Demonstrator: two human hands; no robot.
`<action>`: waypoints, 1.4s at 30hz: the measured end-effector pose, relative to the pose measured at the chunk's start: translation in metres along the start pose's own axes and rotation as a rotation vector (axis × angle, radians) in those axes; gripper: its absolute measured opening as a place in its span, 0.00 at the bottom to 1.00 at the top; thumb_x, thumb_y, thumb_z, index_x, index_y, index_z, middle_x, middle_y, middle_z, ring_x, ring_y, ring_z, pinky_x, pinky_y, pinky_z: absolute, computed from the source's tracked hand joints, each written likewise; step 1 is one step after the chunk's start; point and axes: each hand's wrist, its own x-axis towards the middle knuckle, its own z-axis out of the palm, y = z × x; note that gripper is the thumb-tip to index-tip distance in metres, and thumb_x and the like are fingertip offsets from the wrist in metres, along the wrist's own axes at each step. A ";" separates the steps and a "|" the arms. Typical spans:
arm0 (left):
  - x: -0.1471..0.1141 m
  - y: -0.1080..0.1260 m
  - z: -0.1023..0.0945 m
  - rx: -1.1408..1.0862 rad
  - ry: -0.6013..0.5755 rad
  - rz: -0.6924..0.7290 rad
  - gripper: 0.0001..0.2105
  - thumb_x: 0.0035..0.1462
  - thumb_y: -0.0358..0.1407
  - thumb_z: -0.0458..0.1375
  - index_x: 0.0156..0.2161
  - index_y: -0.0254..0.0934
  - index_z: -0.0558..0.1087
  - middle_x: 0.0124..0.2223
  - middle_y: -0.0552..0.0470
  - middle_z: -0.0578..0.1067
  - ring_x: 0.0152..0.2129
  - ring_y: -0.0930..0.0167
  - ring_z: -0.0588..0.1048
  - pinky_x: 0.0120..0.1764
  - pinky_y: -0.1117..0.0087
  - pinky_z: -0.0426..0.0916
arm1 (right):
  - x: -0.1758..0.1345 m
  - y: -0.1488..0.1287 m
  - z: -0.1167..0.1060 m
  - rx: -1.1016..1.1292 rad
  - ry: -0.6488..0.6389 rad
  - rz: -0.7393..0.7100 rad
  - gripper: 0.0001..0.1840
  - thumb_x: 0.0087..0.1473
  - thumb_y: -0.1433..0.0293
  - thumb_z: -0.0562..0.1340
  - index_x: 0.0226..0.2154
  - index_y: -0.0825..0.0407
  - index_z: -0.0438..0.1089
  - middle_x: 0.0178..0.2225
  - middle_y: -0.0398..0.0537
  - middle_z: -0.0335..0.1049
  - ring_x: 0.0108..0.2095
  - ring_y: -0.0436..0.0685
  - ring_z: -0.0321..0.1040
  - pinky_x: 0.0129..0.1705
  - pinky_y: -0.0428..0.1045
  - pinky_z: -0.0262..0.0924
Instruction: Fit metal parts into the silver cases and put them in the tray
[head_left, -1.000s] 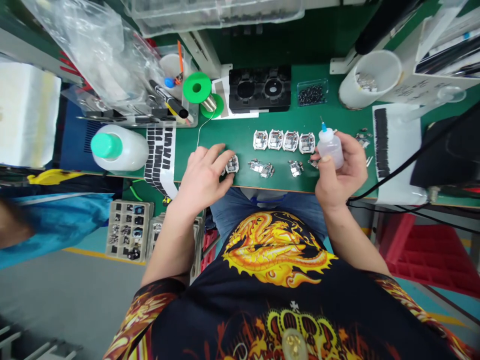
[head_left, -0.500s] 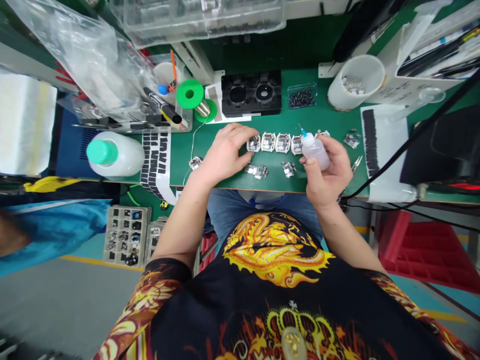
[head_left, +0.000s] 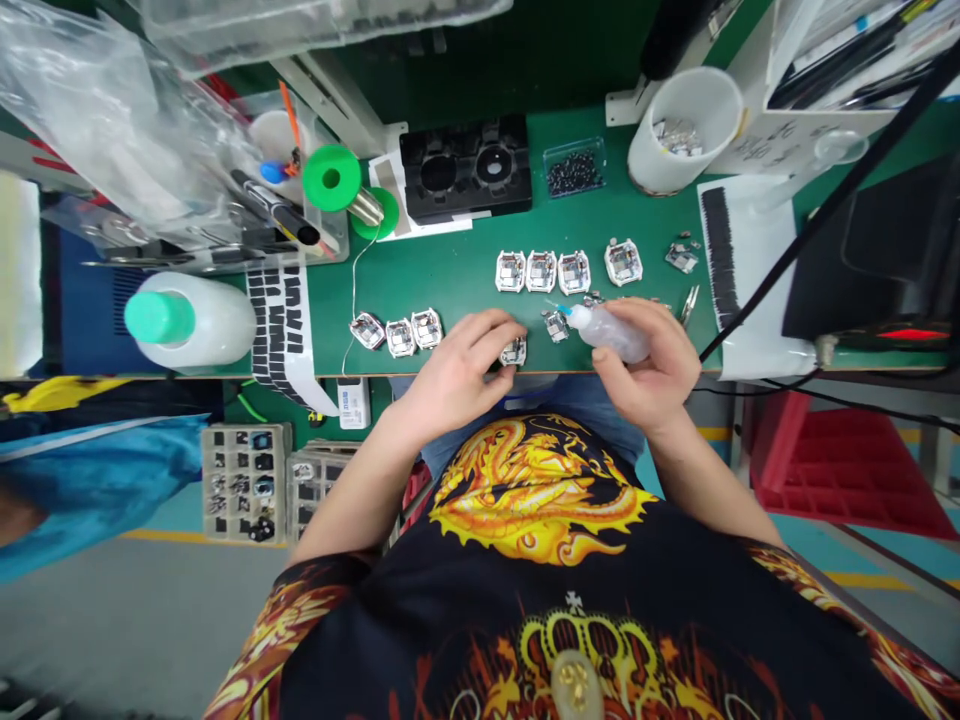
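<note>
Near the table's front edge, my left hand (head_left: pixel 469 368) is closed on a small white watch case (head_left: pixel 514 351) with a circuit board inside. Its fingers and thumb grip the case's left side and hide part of it. My right hand (head_left: pixel 651 368) wraps round a translucent squeeze bottle (head_left: pixel 611 333) with a blue needle tip, tilted so the needle points up and left. Below the needle lies a loose circuit board (head_left: pixel 555 325). Several similar cases stand in a row behind, among them one watch case (head_left: pixel 541 271). To the left of my left hand sit three more, including a middle case (head_left: pixel 400 338).
A solder spool (head_left: pixel 332 180), a black tray (head_left: pixel 466 170), a box of small black parts (head_left: pixel 574 172) and a white cup (head_left: pixel 682 130) line the back. A capped bottle (head_left: pixel 191 320) stands left. Tweezers (head_left: pixel 688 305) lie right; a black cable (head_left: pixel 825 225) crosses there.
My left hand has come from the row toward the table's front edge with a case in its grip. The bottle in my right hand has moved left and down. The camera view has shifted.
</note>
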 end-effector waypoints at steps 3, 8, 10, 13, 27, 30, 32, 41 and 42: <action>0.004 -0.004 0.001 0.007 -0.024 -0.024 0.22 0.68 0.28 0.60 0.65 0.39 0.71 0.61 0.41 0.77 0.60 0.59 0.77 0.64 0.50 0.74 | -0.008 0.001 -0.013 -0.051 -0.133 -0.038 0.24 0.61 0.65 0.69 0.59 0.41 0.75 0.51 0.50 0.83 0.51 0.66 0.82 0.54 0.66 0.77; 0.007 -0.002 -0.002 0.025 -0.040 -0.021 0.23 0.67 0.27 0.60 0.65 0.40 0.70 0.61 0.41 0.77 0.59 0.58 0.77 0.63 0.49 0.74 | -0.015 0.001 -0.020 -0.102 -0.338 -0.128 0.30 0.61 0.69 0.70 0.64 0.42 0.72 0.54 0.51 0.82 0.50 0.64 0.82 0.52 0.62 0.79; 0.008 0.001 -0.003 0.039 -0.053 -0.010 0.23 0.67 0.26 0.59 0.65 0.39 0.70 0.61 0.41 0.77 0.59 0.58 0.76 0.63 0.49 0.74 | -0.015 -0.001 -0.021 -0.137 -0.390 -0.148 0.30 0.62 0.71 0.69 0.65 0.42 0.71 0.55 0.52 0.82 0.50 0.65 0.81 0.52 0.62 0.79; 0.010 0.004 -0.005 0.059 -0.089 -0.001 0.22 0.68 0.26 0.58 0.65 0.37 0.70 0.61 0.39 0.76 0.59 0.57 0.76 0.62 0.49 0.74 | -0.012 -0.003 -0.020 -0.179 -0.427 -0.162 0.30 0.63 0.71 0.68 0.66 0.43 0.70 0.55 0.53 0.81 0.51 0.65 0.80 0.52 0.62 0.78; 0.015 0.010 -0.009 0.101 -0.137 0.009 0.21 0.69 0.27 0.57 0.65 0.35 0.70 0.62 0.38 0.76 0.58 0.55 0.75 0.62 0.50 0.73 | -0.009 -0.002 -0.021 -0.205 -0.462 -0.175 0.27 0.64 0.71 0.67 0.65 0.47 0.71 0.55 0.56 0.81 0.52 0.66 0.80 0.54 0.62 0.78; 0.015 0.011 -0.009 0.108 -0.146 0.011 0.22 0.68 0.26 0.57 0.66 0.36 0.70 0.62 0.39 0.76 0.58 0.55 0.75 0.62 0.49 0.73 | -0.008 -0.001 -0.020 -0.204 -0.464 -0.180 0.27 0.64 0.71 0.67 0.65 0.46 0.71 0.54 0.56 0.81 0.52 0.66 0.80 0.54 0.63 0.78; 0.016 0.012 -0.010 0.115 -0.153 0.008 0.23 0.67 0.25 0.57 0.66 0.37 0.70 0.62 0.39 0.76 0.58 0.55 0.75 0.62 0.48 0.73 | -0.008 -0.001 -0.020 -0.201 -0.456 -0.184 0.27 0.64 0.71 0.68 0.65 0.46 0.71 0.54 0.55 0.81 0.51 0.66 0.80 0.53 0.63 0.78; 0.017 0.013 -0.011 0.143 -0.157 0.022 0.21 0.69 0.26 0.56 0.65 0.36 0.70 0.62 0.39 0.76 0.58 0.55 0.75 0.61 0.50 0.74 | -0.009 0.000 -0.021 -0.183 -0.450 -0.184 0.28 0.63 0.71 0.68 0.65 0.45 0.72 0.53 0.54 0.81 0.50 0.66 0.80 0.52 0.63 0.79; 0.018 0.013 -0.011 0.145 -0.159 0.024 0.21 0.69 0.26 0.56 0.65 0.36 0.70 0.62 0.39 0.76 0.58 0.55 0.76 0.61 0.50 0.74 | -0.009 0.001 -0.021 -0.182 -0.452 -0.188 0.28 0.63 0.71 0.68 0.65 0.45 0.72 0.53 0.54 0.81 0.50 0.66 0.80 0.52 0.63 0.79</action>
